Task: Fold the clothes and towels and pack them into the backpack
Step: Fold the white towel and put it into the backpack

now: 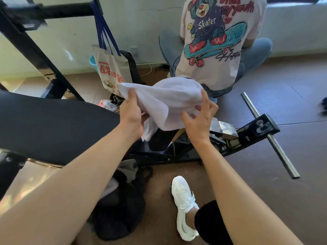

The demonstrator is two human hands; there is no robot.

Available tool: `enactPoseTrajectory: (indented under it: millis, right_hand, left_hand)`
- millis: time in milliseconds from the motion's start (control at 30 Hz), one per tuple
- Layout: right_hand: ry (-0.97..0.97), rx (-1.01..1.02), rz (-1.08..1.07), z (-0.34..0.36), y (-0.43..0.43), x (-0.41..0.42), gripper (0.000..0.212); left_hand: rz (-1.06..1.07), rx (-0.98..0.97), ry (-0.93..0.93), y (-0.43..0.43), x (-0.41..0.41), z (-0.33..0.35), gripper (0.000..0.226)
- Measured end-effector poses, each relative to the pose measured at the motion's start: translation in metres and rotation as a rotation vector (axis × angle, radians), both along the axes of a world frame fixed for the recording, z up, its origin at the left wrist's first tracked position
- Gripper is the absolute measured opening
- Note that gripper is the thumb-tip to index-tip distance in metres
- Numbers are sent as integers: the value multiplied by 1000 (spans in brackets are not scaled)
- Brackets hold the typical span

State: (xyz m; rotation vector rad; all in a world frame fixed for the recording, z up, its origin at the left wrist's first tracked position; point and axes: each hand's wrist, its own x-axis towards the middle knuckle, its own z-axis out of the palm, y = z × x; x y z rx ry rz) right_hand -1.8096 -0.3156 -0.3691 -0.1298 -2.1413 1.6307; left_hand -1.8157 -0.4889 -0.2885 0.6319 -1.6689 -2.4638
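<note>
**Head cam check: one piece in hand, folding barely started**

Holding a crumpled white cotton cloth (169,101) up in mid-air, just past the end of a black padded gym bench (53,124). Gripping its left edge with the left hand (131,114), thumb on top, fingers tucked underneath. Over at the right hand (198,119), spread, half-curled fingers against the near edge of the cloth; can't tell whether actually pinching a fold or only touching it. Could be a towel or a tee, no way to say from the bunching.

Progress-wise, looks early to middle. No neat fold in the white cloth yet, just a draped lump with a loose tail hanging below the left hand. Down on the brown floor (265,200), right by the bench base, what looks like the black mesh-fronted backpack (122,214), slumped, with something soft and grey (128,169) at its top. Probably one garment already in or half in; hard to call it folded or not. No other loose laundry in shot.

Left to do, at a guess: flatten and fold this piece, lower it into the backpack, then handle whatever sits out of view.

Also around: somebody squatting, back turned, in a pale cartoon-bear T-shirt (212,50), a printed tote bag (111,71) hanging off the black frame, own white sneaker (184,200) near the backpack.
</note>
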Motion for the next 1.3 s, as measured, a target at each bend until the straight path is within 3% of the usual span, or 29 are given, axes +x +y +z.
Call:
enactPoseTrajectory:
  millis: [167,333,400,500,567,600,800,1000,1133,1300]
  right_hand:
    - [-90,127,17,-5,3,-11,81]
    - [-189,148,106,-9,2,-16,82]
    - [-218,157,114,-9,2,-16,84]
    - [-230,119,125,-7,2,-15,83]
    - [-243,78,130,-5,3,-15,82]
    - [-247,63,129,-4,2,-15,81]
    - [-235,35,66,-1,-4,-13,79]
    - [-254,81,78,-7,-5,-13,80]
    - [-253,57,64,-9,-7,-13,81]
    - [-292,81,29,-7,-16,-11,86]
  left_hand:
    - [73,51,-96,-23,14,-4,44]
    - [-4,-19,-104,-45,23,-13,36]
    - [-65,-218,-98,-50,25,-20,40]
    - [-158,-733,-154,-62,28,-28,51]
    - [-127,-1035,-224,-74,32,-31,45]
    - [-102,-1097,-256,-80,35,-33,40]
    - [-53,-992,-298,-95,51,-38,22]
    - [-15,-960,-183,-99,95,-29,38]
    - [-202,-1007,-366,-126,129,-42,24]
    - [-244,-916,-450,-137,145,-61,33]
